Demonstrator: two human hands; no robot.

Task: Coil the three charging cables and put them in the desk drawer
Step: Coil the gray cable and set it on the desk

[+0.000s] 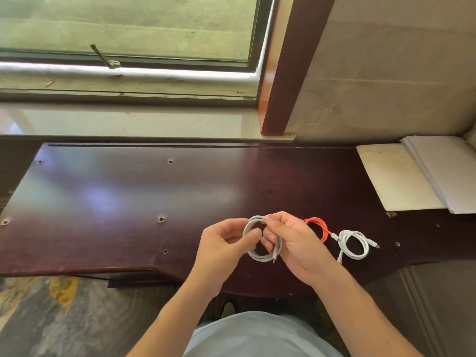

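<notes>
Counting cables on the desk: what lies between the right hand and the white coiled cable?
In the head view, the red cable lies between the right hand and the white coiled cable, partly hidden behind the hand.

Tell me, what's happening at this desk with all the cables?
A person is winding a grey cable into a loop, holding it in both hands: the left hand and the right hand. On the dark wooden desk to the right lie a red cable, partly hidden behind the right hand, and a white cable already coiled. No drawer is in sight.
</notes>
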